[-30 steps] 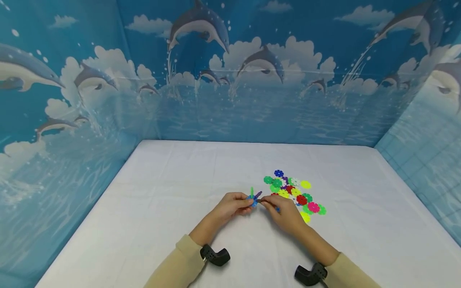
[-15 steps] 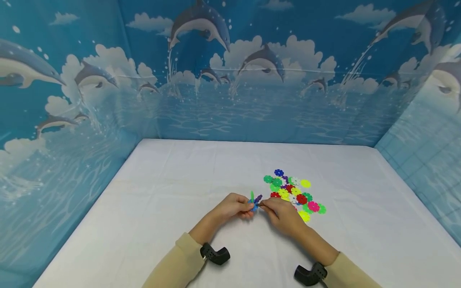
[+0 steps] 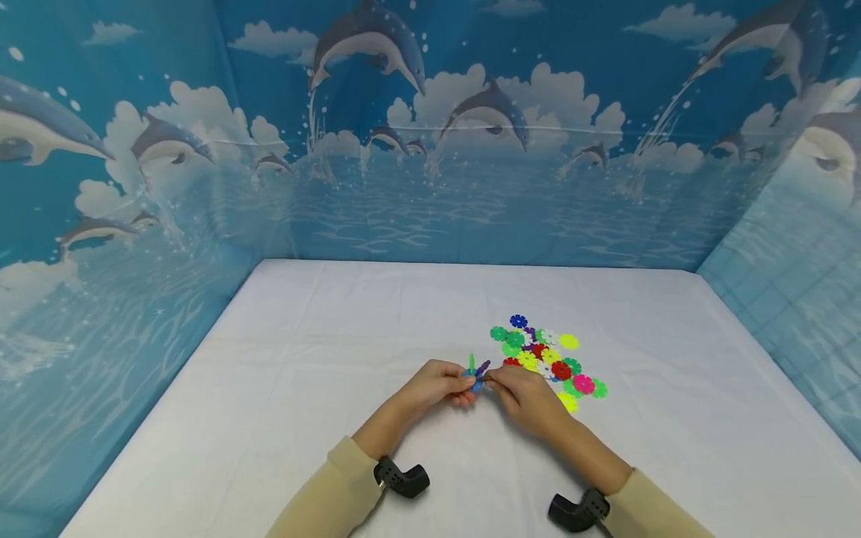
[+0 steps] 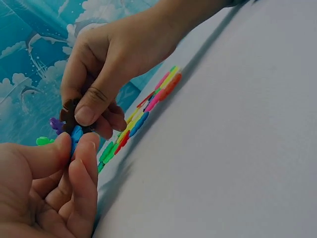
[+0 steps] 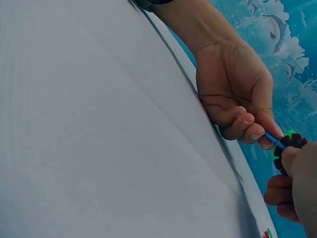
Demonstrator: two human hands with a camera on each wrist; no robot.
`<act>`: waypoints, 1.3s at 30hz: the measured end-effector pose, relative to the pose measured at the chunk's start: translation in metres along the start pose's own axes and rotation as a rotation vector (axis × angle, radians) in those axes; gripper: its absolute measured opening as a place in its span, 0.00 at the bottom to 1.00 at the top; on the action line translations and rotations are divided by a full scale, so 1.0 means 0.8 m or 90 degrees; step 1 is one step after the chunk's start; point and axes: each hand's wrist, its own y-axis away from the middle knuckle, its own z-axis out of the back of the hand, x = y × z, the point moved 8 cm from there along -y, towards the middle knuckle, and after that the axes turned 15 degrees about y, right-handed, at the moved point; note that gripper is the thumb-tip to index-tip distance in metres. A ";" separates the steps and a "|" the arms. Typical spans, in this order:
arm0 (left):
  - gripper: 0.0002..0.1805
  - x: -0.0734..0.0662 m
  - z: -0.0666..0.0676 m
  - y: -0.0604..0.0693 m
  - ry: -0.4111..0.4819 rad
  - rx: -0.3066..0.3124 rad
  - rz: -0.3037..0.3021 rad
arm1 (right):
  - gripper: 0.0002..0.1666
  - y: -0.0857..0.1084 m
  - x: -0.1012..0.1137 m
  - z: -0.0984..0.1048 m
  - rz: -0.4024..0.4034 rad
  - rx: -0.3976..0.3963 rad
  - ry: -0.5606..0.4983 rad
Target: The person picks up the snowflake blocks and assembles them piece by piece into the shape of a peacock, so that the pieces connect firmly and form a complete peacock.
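Observation:
My left hand [image 3: 436,385] pinches a blue notched interlocking disc [image 4: 76,139] between thumb and fingers. Joined beside it are a green disc [image 4: 44,141] and a purple disc [image 4: 56,125], both standing out from the cluster. A dark brown interlocking disc [image 4: 68,115] is pinched by my right hand [image 3: 528,400], its edge against the blue one. In the right wrist view the brown disc [image 5: 292,141] meets the edge-on blue disc [image 5: 275,140]. Whether their slots are engaged is hidden by the fingers.
Just beyond my right hand, a loose pile of interlocking discs [image 3: 561,370] in many colours lies flat on the white-covered table [image 3: 323,336]. A dolphin-printed curtain [image 3: 430,202] stands behind the table and along its sides. Black wrist cameras [image 3: 401,477] sit on both wrists.
Both hands have lowered slightly with the discs while staying together, and the brown disc's angle has shifted a little. The pile has not been disturbed.

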 end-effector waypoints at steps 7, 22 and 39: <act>0.10 -0.002 0.010 0.000 -0.028 -0.060 -0.023 | 0.14 0.001 -0.047 -0.003 -0.168 0.184 -0.024; 0.07 0.001 0.015 -0.002 0.042 -0.092 -0.013 | 0.26 0.036 -0.158 0.025 -0.369 0.431 0.035; 0.05 -0.001 0.021 -0.003 0.094 -0.129 -0.034 | 0.07 0.006 -0.077 0.006 -0.235 0.291 -0.075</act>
